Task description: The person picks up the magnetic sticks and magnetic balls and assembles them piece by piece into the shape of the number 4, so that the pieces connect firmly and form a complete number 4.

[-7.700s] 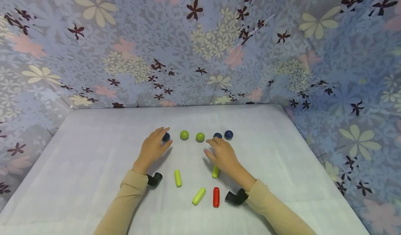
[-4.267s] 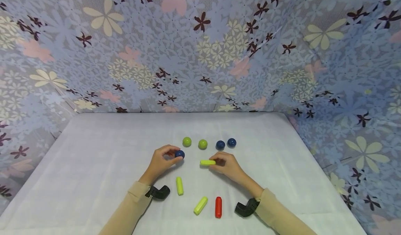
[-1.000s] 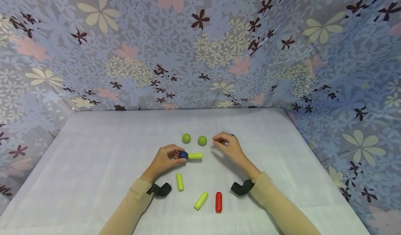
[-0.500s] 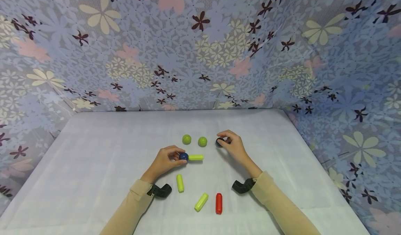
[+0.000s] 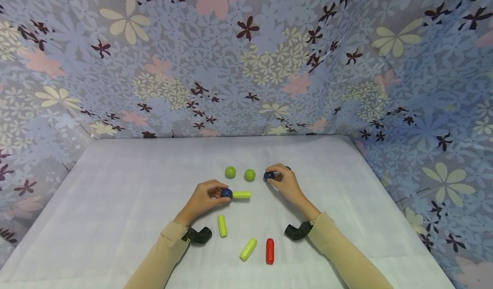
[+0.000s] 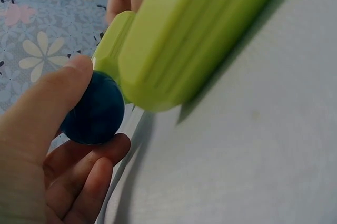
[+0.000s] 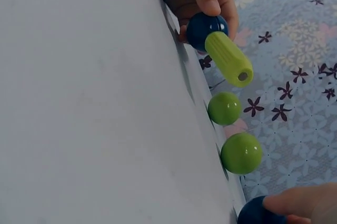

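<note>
My left hand pinches a dark blue ball between thumb and fingers. From that ball a yellow-green ribbed rod sticks out to the right, its end touching the ball. In the right wrist view the rod's free end shows a small grey disc. My right hand grips a second blue ball with thumb and fingertips, at the back right of the group. A third blue ball peeks out behind that hand, mostly hidden.
Two green balls sit side by side behind the joined ball and rod. Nearer the front lie two loose yellow-green rods and one red rod. Everything rests on a white cloth-covered table, with flowered fabric behind.
My left hand picked up a blue ball and brought it nearer. My right hand took a yellow-green rod, put it against that ball, let go, then moved back right and took another blue ball.
</note>
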`<move>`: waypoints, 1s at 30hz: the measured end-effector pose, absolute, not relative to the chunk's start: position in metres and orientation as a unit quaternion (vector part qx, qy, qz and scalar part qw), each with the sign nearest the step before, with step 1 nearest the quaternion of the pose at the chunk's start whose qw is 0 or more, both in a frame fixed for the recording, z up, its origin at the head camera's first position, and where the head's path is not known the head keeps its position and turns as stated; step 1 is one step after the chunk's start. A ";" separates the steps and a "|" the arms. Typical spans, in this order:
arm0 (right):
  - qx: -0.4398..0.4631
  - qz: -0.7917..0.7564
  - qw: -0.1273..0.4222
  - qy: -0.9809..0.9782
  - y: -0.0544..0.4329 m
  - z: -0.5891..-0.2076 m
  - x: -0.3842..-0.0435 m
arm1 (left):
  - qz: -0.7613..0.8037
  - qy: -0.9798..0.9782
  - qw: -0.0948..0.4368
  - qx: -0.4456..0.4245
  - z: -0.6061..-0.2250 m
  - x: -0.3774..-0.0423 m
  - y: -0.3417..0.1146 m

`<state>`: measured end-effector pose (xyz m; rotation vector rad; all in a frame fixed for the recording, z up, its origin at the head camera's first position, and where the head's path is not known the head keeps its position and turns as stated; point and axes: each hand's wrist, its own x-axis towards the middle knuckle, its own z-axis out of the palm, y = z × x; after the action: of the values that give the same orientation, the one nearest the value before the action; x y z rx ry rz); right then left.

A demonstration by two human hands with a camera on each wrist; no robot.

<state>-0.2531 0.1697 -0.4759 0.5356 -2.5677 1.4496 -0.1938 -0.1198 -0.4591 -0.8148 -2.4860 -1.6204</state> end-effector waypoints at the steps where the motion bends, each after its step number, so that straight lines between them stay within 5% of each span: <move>1: 0.177 0.480 0.071 -0.856 0.170 -0.477 -0.253 | -0.526 -0.807 0.033 -0.266 -0.460 -0.194 -0.120; 30: 0.168 0.458 0.082 -0.869 0.170 -0.487 -0.252 | -0.525 -0.812 0.026 -0.254 -0.462 -0.197 -0.121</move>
<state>-0.2517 0.1704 -0.4869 0.5020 -2.5976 1.3671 -0.1974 -0.1207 -0.4625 -0.7858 -2.5094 -1.6222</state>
